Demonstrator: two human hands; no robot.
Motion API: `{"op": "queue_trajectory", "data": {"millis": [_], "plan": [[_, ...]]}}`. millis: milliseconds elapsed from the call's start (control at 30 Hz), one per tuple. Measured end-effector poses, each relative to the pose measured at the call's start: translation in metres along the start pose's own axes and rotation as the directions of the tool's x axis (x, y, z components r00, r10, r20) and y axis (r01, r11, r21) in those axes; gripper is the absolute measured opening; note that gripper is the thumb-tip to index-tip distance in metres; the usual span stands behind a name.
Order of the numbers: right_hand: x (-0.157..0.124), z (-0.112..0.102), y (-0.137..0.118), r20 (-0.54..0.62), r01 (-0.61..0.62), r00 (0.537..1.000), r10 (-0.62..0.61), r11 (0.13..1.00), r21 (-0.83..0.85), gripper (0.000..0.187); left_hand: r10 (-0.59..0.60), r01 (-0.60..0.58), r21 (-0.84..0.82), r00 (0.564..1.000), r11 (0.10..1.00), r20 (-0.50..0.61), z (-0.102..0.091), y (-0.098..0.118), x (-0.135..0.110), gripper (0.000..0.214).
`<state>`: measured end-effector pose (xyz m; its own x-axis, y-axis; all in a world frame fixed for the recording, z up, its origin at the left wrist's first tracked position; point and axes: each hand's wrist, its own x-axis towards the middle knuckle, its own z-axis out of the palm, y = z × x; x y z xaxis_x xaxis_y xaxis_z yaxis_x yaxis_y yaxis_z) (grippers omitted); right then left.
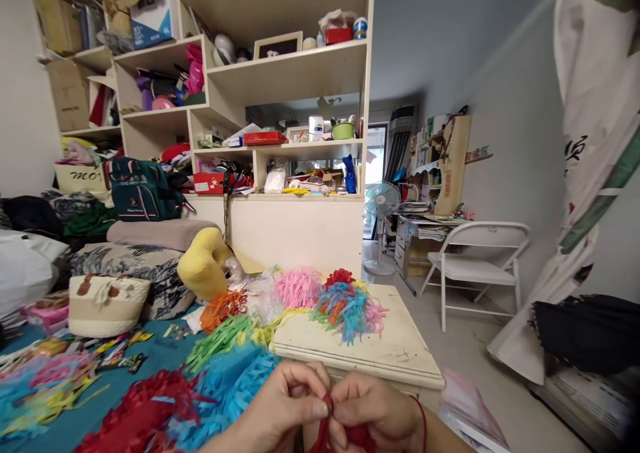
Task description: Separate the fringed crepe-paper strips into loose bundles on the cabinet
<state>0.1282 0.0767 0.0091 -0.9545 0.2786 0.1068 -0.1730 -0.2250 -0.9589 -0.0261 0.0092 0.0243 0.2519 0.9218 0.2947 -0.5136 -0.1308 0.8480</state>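
Heaps of shredded paper fringe in blue, red and green lie spread beside the worn cream wooden table (all within reach). My left hand and right hand press together, pinching a narrow red paper strip just before the table edge; it hangs roughly upright, lower end cut off from view.

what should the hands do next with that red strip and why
Probably keep pinching and work the red strip a little further: both the left hand and right hand meet on it fingertip to fingertip, with finished-looking red fringe lying nearby.
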Motion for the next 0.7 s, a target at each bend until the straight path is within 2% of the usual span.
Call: {"op": "queue_trajectory", "data": {"millis": [167, 333, 467, 533, 600, 667, 700], "plan": [[0.023, -0.004, 0.011, 0.073, -0.024, 0.997, 0.018, 0.996, 0.091, 0.034, 0.167, -0.171, -0.024, 0.980, 0.985, -0.105, -0.013, -0.010, 0.002, 0.029], [0.054, -0.006, 0.023, 0.105, -0.091, 0.991, 0.082, 0.992, 0.084, 0.036, 0.175, -0.180, -0.021, 0.972, 0.983, -0.155, -0.036, -0.012, -0.004, 0.021], [0.092, -0.009, 0.036, 0.150, -0.168, 0.974, 0.168, 0.986, -0.010, 0.047, 0.247, -0.227, 0.103, 0.935, 0.968, -0.256, -0.066, -0.006, -0.015, 0.028], [0.117, -0.016, 0.034, 0.184, -0.223, 0.952, 0.244, 0.966, -0.127, 0.052, 0.211, -0.189, 0.098, 0.918, 0.977, -0.335, -0.083, 0.001, -0.023, 0.032], [0.147, -0.033, 0.022, 0.187, -0.285, 0.914, 0.361, 0.897, -0.337, 0.049, 0.198, -0.184, 0.073, 0.887, 0.980, -0.418, -0.101, 0.010, -0.031, 0.034], [0.180, -0.057, 0.004, 0.095, -0.315, 0.895, 0.436, 0.767, -0.559, 0.035, 0.214, -0.205, 0.072, 0.849, 0.976, -0.482, -0.117, 0.019, -0.038, 0.034], [0.196, -0.070, -0.004, 0.011, -0.315, 0.909, 0.417, 0.705, -0.635, 0.028, 0.211, -0.201, 0.074, 0.844, 0.977, -0.493, -0.124, 0.022, -0.040, 0.033]]}}
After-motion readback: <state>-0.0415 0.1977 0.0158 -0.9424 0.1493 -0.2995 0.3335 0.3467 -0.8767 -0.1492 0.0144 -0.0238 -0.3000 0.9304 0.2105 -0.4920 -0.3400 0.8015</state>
